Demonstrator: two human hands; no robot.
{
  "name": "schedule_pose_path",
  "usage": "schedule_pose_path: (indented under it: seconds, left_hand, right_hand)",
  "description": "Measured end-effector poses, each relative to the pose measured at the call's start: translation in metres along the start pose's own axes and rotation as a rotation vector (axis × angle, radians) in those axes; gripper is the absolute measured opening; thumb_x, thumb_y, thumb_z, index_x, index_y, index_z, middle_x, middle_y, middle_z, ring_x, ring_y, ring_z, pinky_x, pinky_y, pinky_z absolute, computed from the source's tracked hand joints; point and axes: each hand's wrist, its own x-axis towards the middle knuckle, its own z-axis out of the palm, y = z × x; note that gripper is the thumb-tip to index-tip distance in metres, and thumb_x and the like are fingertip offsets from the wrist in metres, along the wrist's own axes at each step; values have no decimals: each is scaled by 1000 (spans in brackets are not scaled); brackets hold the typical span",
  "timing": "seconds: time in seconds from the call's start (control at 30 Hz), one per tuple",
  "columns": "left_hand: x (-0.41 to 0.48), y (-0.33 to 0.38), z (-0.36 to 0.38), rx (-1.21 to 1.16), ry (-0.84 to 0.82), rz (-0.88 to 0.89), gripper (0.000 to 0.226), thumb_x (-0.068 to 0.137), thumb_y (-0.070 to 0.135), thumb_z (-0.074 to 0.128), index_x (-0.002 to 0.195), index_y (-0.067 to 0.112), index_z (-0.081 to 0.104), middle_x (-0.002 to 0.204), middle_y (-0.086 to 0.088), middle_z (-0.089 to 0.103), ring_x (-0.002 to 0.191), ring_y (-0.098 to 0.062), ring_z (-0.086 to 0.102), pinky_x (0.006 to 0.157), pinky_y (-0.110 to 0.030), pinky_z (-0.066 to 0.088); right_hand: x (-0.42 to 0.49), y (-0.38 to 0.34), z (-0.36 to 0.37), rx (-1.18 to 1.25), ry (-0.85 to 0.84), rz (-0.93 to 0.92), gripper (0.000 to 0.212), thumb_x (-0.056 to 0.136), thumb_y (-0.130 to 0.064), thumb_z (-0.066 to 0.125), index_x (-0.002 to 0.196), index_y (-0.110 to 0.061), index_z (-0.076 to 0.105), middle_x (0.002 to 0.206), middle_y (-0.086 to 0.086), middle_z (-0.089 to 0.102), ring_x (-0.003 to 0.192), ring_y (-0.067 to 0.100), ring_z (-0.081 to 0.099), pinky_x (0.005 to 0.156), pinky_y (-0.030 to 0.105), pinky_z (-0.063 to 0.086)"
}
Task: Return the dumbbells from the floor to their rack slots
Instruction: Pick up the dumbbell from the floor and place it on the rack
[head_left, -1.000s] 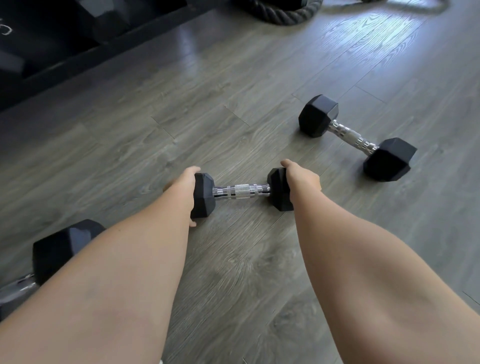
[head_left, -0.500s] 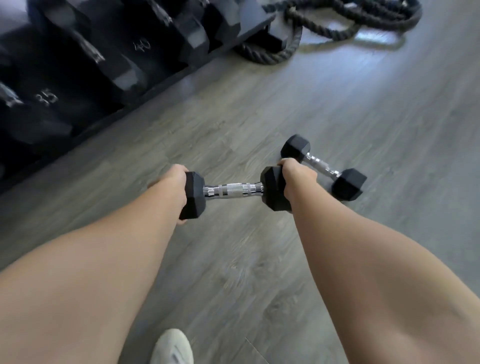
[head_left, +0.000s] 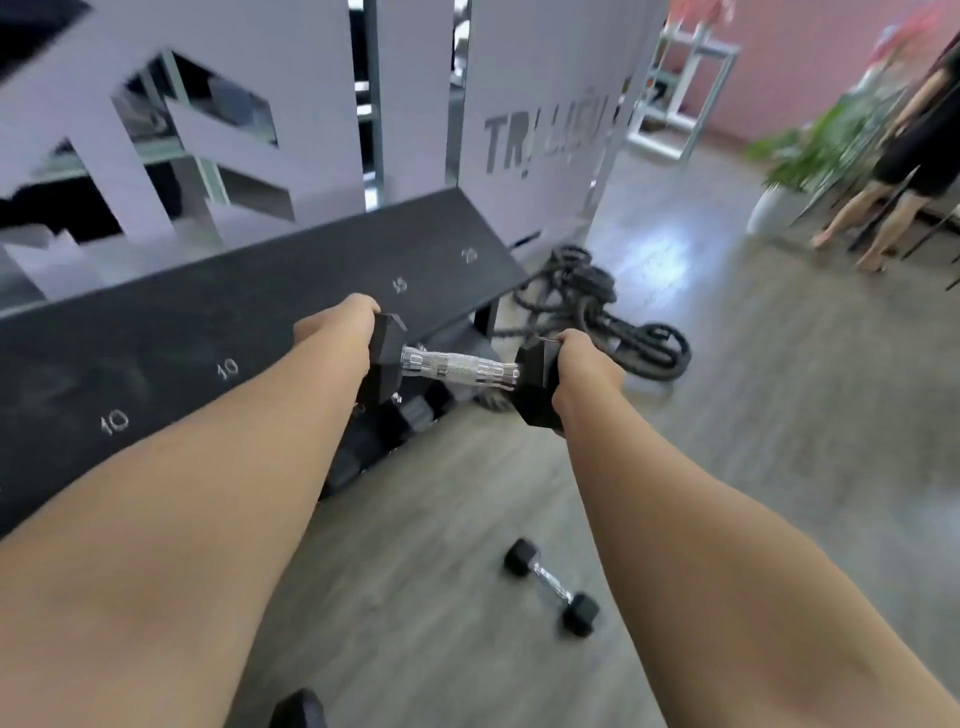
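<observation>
I hold a black hex dumbbell (head_left: 457, 370) with a chrome handle in the air, level with the front edge of the black rack's top shelf (head_left: 208, 322). My left hand (head_left: 337, 325) grips its left head and my right hand (head_left: 584, 371) grips its right head. The shelf bears painted numbers 10, 10, 15 and 20, and nothing lies on the part in view. A second small black dumbbell (head_left: 551, 592) lies on the wood floor below, between my forearms. More dark dumbbells (head_left: 400, 421) sit on a lower tier under the held one.
A coil of thick black rope (head_left: 602, 317) lies on the floor by the rack's right end. Another dumbbell head (head_left: 298, 706) shows at the bottom edge. A white partition stands behind the rack. A potted plant (head_left: 810, 166) and a person (head_left: 904, 156) are far right.
The dumbbell has been lifted from the floor up to the height of the rack's top shelf. The view has swung up from the floor to the rack and room.
</observation>
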Motion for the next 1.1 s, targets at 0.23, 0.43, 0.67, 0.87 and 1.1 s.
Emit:
schedule_pose_path:
  seconds: [0.23,0.43,0.67,0.87,1.1]
  left_hand:
    - [-19,133,-28,-6,-152,258,13,85,28,61,89,15,59,76,-2,54,59,-17,47,24,-20,35]
    - [57,174,-19,-12,62,149,39,55,26,71,93,18,69,81,0,70,64,-23,60,52,-32,45]
    - [159,187,-15,64,154,98,34,75,25,74,96,11,52,90,-9,60,67,-23,52,52,-35,42]
    - [284,205,-35,161,275,167,38,77,20,78,99,13,48,100,-9,56,81,-26,58,77,-37,57]
    - [454,222,-33,399,187,174,65,72,32,77,127,6,55,125,-10,61,105,-31,63,83,-36,55]
  right_hand:
    - [-57,-107,42,186,-55,-134,41,72,-26,71,107,-8,61,86,5,66,67,22,61,69,29,55]
    - [-17,-127,125,192,-252,-171,34,92,-29,57,122,-13,57,91,1,58,79,19,55,72,31,50]
    - [45,-81,260,193,-142,167,49,58,-35,70,103,-16,63,91,3,67,80,27,66,78,37,57]
    - [48,-19,368,167,-126,369,29,62,-36,68,81,-16,59,79,-1,64,77,26,66,78,36,55]
    - [94,64,515,171,-57,575,27,56,-42,66,76,-24,59,90,-4,67,68,22,64,71,32,54]
